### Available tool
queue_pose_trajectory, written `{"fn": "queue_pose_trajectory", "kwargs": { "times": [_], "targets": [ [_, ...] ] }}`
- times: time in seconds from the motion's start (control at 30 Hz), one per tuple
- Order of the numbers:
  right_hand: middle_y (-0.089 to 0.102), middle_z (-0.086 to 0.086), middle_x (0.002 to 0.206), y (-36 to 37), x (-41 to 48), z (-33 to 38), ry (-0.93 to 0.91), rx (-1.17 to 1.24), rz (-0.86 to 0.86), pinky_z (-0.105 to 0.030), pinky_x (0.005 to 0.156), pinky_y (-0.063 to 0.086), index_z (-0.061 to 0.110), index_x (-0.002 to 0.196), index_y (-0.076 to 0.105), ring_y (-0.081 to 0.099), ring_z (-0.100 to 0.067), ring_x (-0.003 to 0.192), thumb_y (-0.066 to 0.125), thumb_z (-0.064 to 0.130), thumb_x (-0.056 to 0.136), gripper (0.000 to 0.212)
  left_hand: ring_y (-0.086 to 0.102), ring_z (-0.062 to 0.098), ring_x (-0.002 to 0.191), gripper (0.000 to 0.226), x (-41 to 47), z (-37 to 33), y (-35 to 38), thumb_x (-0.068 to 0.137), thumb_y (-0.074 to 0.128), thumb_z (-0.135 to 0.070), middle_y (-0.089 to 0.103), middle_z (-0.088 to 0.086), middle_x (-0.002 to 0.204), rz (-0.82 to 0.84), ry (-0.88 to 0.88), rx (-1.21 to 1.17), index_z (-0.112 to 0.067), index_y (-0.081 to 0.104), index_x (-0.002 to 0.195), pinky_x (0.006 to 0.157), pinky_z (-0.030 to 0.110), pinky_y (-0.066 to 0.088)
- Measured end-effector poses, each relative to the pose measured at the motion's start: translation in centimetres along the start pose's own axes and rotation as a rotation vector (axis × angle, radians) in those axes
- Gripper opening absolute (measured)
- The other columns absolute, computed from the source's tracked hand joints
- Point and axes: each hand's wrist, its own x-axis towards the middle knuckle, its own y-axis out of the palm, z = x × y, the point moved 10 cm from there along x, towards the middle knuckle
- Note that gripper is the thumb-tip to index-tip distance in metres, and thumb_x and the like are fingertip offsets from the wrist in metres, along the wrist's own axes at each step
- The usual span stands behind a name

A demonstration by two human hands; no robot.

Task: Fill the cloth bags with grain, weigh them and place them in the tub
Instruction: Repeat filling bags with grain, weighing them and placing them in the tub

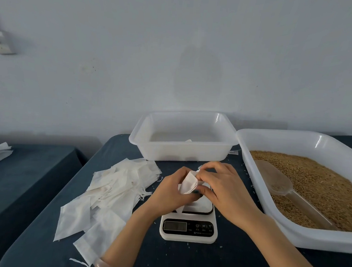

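Cloth bag (188, 184): thin white fabric at frame centre, held in the air just above the platform of the scale (188, 230).
Left hand (172, 188): fingers curled round the bag's lower body, grasping it.
Right hand (225, 190): thumb and fingertips pinch the edge of the bag's mouth, seemingly spreading it.
Handling: it looks empty, so I judge it limp and nearly weightless, and its mouth is likely to collapse unless held apart. The best hold is the hem at the mouth, one pinch on each side. Once filled it should sag, so it will need support from beneath.
Spare bags (109, 193): loose pile left of centre on the dark blue counter (183, 261), drawstrings trailing.
Grain (322, 189): in the white grain bin (319, 239) at right, with a clear scoop (281, 185) lying in it.
Tub (182, 153): upper centre, behind the hands; there is a small pale shape inside, but I cannot tell what.
Writing: the scale's display is blank; its buttons show a power symbol, "M" and "T"; the small print beneath is too fine to read.
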Motion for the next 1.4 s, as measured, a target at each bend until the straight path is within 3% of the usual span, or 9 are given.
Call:
{"fn": "queue_pose_trajectory", "kwargs": {
  "times": [0.33, 0.53, 0.63, 0.73, 0.9, 1.0, 1.17, 1.3, 1.4],
  "targets": [
    [0.065, 0.011, 0.076, -1.6, 0.0, 2.6, -0.217, -0.060, -0.101, -0.036, 0.088, 0.046, 0.028, 0.092, 0.076, 0.060, -0.016, 0.097, 0.063, 0.036, 0.083, 0.017, 0.052, 0.000, 0.064, 0.029, -0.1, 0.2, -0.2, 0.083, 0.078, -0.028, 0.059, -0.025, 0.073, -0.018, 0.092, 0.112, -0.037, 0.050, 0.084, 0.059, 0.013, 0.040],
    [0.065, 0.015, 0.081, -1.5, 0.1, 2.0, -0.212, -0.025, -0.058, -0.034, 0.087, 0.046, 0.033, 0.093, 0.077, 0.057, -0.013, 0.097, 0.069, 0.040, 0.081, 0.016, 0.055, -0.001, 0.066, 0.031, -0.2, 0.6, -0.3, 0.081, 0.079, -0.033, 0.060, -0.023, 0.074, -0.044, 0.067, 0.146, -0.035, 0.049, 0.083, 0.057, 0.015, 0.042],
    [0.065, 0.025, 0.092, -2.9, 0.9, -1.2, -0.047, 0.121, -0.018, -0.025, 0.084, 0.042, 0.043, 0.100, 0.071, 0.052, -0.003, 0.098, 0.044, 0.060, 0.092, 0.034, 0.054, -0.003, 0.065, 0.033, -0.2, 1.2, -0.8, 0.079, 0.077, -0.033, 0.059, -0.022, 0.072, -0.072, 0.011, 0.131, -0.044, 0.046, 0.078, 0.050, 0.014, 0.039],
    [0.069, 0.013, 0.092, -5.1, 1.1, -9.5, 0.323, 0.123, -0.007, -0.032, 0.072, 0.051, 0.037, 0.105, 0.065, 0.061, -0.009, 0.084, 0.041, 0.047, 0.099, 0.027, 0.055, -0.010, 0.073, 0.034, -0.6, 2.0, -1.2, 0.079, 0.074, -0.028, 0.058, -0.030, 0.080, -0.074, -0.032, 0.139, -0.045, 0.044, 0.079, 0.050, 0.008, 0.040],
    [0.056, 0.002, 0.072, -4.4, -4.5, -21.7, 0.789, -0.432, 0.612, -0.024, 0.055, 0.044, 0.013, 0.076, 0.055, 0.053, -0.013, 0.061, 0.057, 0.037, 0.096, 0.032, 0.054, -0.009, 0.071, 0.022, -0.9, 2.4, -2.0, 0.066, 0.062, -0.048, 0.059, -0.029, 0.080, -0.117, -0.052, 0.133, -0.047, 0.043, 0.079, 0.055, 0.009, 0.041],
    [0.060, 0.002, 0.087, -2.8, -7.2, -23.2, 0.850, -0.479, 0.821, -0.022, 0.064, 0.049, 0.012, 0.104, 0.060, 0.058, -0.010, 0.073, 0.063, 0.036, 0.092, 0.027, 0.055, -0.009, 0.074, 0.032, -0.5, 2.4, -1.9, 0.077, 0.073, -0.034, 0.059, -0.029, 0.085, -0.129, -0.034, 0.142, -0.046, 0.043, 0.082, 0.057, 0.008, 0.042],
    [0.057, 0.000, 0.088, -1.6, -8.2, -23.0, 0.885, -0.423, 0.853, -0.021, 0.067, 0.049, 0.005, 0.136, 0.049, 0.057, -0.010, 0.074, 0.052, 0.011, 0.096, 0.041, 0.055, -0.009, 0.078, 0.037, -0.2, 2.5, -1.4, 0.079, 0.075, -0.026, 0.059, -0.031, 0.087, -0.130, -0.023, 0.158, -0.045, 0.044, 0.086, 0.060, 0.007, 0.043],
    [0.064, -0.002, 0.091, -1.6, -7.5, -23.6, 0.940, -0.249, 0.730, -0.026, 0.075, 0.055, 0.005, 0.122, 0.056, 0.064, -0.015, 0.081, 0.063, 0.038, 0.091, 0.045, 0.055, -0.008, 0.076, 0.034, -0.5, 2.9, -1.5, 0.080, 0.076, -0.028, 0.059, -0.030, 0.086, -0.139, -0.024, 0.145, -0.042, 0.045, 0.084, 0.059, 0.009, 0.043],
    [0.067, -0.007, 0.086, -2.3, -6.5, -24.2, 0.990, -0.095, 0.542, -0.027, 0.061, 0.056, 0.004, 0.119, 0.055, 0.068, -0.018, 0.071, 0.061, 0.035, 0.094, 0.041, 0.055, -0.007, 0.075, 0.034, -0.7, 3.1, -1.7, 0.081, 0.077, -0.028, 0.059, -0.030, 0.085, -0.149, -0.035, 0.146, -0.040, 0.045, 0.083, 0.057, 0.011, 0.044]
  ]
}}
